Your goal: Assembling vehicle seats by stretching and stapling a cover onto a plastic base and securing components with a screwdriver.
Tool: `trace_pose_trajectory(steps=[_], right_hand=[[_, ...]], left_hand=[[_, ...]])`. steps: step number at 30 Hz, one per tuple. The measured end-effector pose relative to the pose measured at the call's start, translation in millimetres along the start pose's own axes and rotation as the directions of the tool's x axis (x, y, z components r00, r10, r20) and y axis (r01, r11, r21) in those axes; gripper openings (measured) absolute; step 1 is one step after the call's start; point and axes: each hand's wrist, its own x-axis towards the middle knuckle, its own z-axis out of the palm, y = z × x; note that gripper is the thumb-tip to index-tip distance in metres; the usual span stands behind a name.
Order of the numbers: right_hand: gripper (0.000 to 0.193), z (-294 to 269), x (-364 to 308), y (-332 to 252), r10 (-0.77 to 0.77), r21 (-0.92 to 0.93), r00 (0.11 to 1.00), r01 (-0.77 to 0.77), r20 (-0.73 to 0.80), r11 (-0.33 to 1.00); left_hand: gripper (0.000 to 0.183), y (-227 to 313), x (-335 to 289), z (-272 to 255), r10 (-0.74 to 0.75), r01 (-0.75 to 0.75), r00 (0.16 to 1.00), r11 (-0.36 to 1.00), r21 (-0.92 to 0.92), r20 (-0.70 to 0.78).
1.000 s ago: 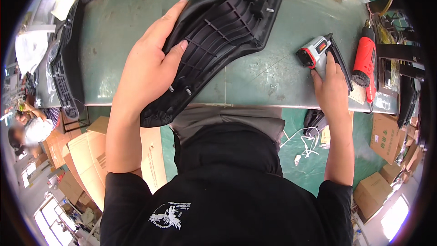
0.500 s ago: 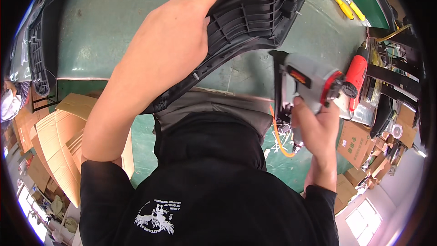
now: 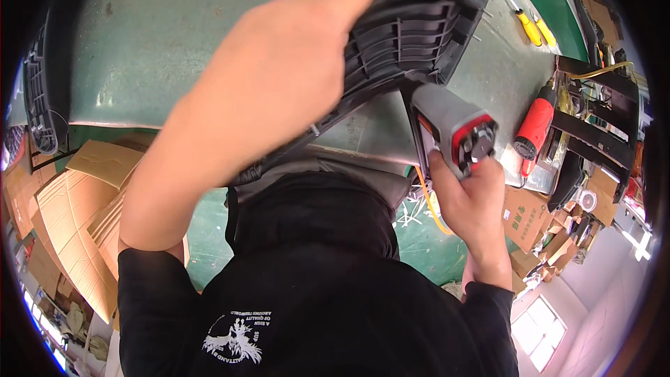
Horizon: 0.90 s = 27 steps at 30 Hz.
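Note:
A curved black plastic panel (image 3: 401, 38) with a ribbed underside rests tilted at the near edge of the green table. My left hand (image 3: 279, 63) lies across it and grips it, the index finger stretched over the smooth upper part; most fingertips are hidden. A grey and black air staple gun (image 3: 450, 115) is in my right hand (image 3: 471, 199), the fingers wrapped round its handle. Its nose is at the panel's near ribbed edge; whether they touch, I cannot tell. Metal studs stick out of the panel's edges.
A red heat gun (image 3: 537, 122) and black rack parts (image 3: 600, 115) are on the right. Yellow-handled screwdrivers (image 3: 532, 28) lie at the far right. Another black panel (image 3: 42, 91) stands at the left, above an open cardboard box (image 3: 77, 209). An orange hose (image 3: 426, 195) hangs below the staple gun.
My right hand has brought the staple gun left to the panel's near edge and turned it so its rear end faces me more. The panel and my left hand appear slightly further right.

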Motion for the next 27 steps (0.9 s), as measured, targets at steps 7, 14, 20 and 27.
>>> trace_pose_trajectory(steps=[7,14,20,27], right_hand=[[0.056,-43,-16,70,-0.211,-0.335,0.977,0.185,-0.042,0.924],[0.072,-25,47,138,-0.202,-0.596,0.97,0.081,-0.139,0.799],[0.037,-50,66,7,-0.58,-0.336,0.814,0.55,0.012,0.765],[0.021,-23,147,-57,-0.783,-0.168,0.438,0.897,0.442,0.408]], left_hand=[[0.059,-106,13,-22,-0.002,0.003,1.0,0.926,-0.378,0.003],[0.039,-73,-3,15,0.547,-0.287,0.697,0.805,0.519,-0.463],[0.031,-70,-14,46,0.459,-0.405,0.83,0.887,0.223,-0.316],[0.02,-63,-8,65,0.448,-0.406,0.847,0.893,0.196,-0.285]])
